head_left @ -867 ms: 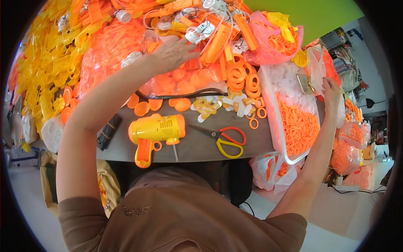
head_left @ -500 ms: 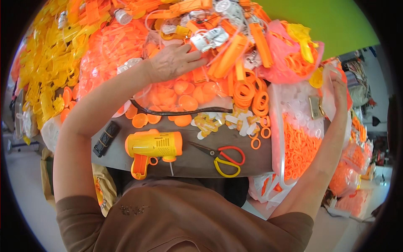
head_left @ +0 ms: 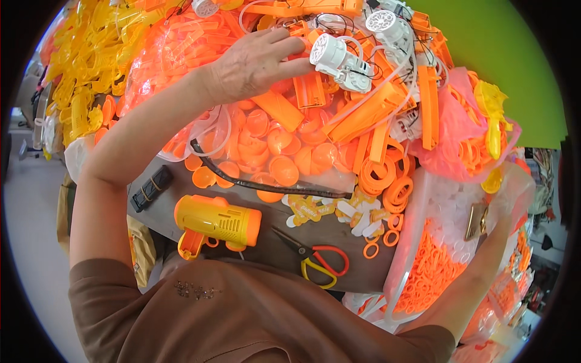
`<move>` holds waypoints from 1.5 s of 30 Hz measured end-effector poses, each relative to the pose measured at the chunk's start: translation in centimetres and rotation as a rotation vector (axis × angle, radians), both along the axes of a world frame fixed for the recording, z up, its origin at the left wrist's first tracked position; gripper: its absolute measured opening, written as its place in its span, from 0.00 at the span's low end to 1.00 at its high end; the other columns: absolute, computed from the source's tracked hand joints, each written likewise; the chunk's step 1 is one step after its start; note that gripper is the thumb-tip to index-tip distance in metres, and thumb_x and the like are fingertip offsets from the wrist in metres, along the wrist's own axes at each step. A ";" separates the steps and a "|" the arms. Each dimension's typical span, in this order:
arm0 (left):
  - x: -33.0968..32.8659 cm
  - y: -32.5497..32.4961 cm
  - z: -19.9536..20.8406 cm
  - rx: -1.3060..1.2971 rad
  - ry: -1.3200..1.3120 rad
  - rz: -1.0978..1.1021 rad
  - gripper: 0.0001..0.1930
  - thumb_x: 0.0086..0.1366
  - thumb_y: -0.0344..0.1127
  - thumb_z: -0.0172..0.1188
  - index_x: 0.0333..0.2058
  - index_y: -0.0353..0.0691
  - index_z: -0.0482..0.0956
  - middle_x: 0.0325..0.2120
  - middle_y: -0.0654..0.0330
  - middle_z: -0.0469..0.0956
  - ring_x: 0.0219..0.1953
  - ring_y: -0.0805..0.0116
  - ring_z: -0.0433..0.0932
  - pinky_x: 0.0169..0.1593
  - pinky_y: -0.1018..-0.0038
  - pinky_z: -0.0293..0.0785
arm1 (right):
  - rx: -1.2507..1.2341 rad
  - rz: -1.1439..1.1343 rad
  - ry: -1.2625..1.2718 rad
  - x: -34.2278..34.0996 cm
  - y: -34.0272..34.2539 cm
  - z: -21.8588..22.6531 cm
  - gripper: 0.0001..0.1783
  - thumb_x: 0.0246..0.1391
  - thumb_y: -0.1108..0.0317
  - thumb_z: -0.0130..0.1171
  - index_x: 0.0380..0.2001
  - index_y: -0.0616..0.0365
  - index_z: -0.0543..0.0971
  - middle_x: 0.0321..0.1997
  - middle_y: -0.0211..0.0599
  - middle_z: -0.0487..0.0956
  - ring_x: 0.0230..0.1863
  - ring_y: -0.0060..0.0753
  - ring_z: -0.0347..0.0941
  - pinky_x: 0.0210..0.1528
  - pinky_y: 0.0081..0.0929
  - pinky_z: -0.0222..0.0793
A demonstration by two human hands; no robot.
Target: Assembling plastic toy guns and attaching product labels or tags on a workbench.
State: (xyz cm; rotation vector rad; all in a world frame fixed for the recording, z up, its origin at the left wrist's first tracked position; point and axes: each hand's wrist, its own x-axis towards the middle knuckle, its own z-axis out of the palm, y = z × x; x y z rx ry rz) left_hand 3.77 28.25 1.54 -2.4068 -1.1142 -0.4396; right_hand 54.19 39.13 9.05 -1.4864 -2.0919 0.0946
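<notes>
My left hand (head_left: 257, 63) reaches over the heap with its fingers apart and bent a little. Its index fingertip meets the edge of a white motor unit (head_left: 330, 54) that has a round grille and thin wires; the thumb is hidden. Orange plastic housings (head_left: 369, 112) lie around and below that unit. At the far right my right hand (head_left: 501, 196) is at a clear plastic bag (head_left: 514, 187), its fingers hidden by the film and blur. Nearest to me on the table lie a yellow and orange toy blaster body (head_left: 221, 219) and scissors (head_left: 311, 254) with red and yellow handles.
Yellow parts (head_left: 78, 72) pile up at the left. Orange half-shells (head_left: 284, 142) fill a clear bag in the middle. Orange rings (head_left: 396, 187) and stickers (head_left: 308, 209) lie before the bin (head_left: 402, 266) of small rings. A banded black block (head_left: 151, 189) sits front left.
The view has turned, moving the heap right in the picture. My left hand has shifted farther away. My right hand has come lower in the picture, beside the clear bag.
</notes>
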 end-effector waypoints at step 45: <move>-2.2 -4.9 4.3 -0.482 -0.924 0.194 0.23 0.54 0.25 0.62 0.50 0.39 0.69 0.42 0.59 0.73 0.44 0.61 0.74 0.45 0.67 0.71 | -0.173 0.019 -0.032 3.4 8.6 -0.8 0.10 0.59 0.65 0.46 0.43 0.54 0.68 0.40 0.30 0.68 0.42 0.24 0.65 0.47 0.22 0.62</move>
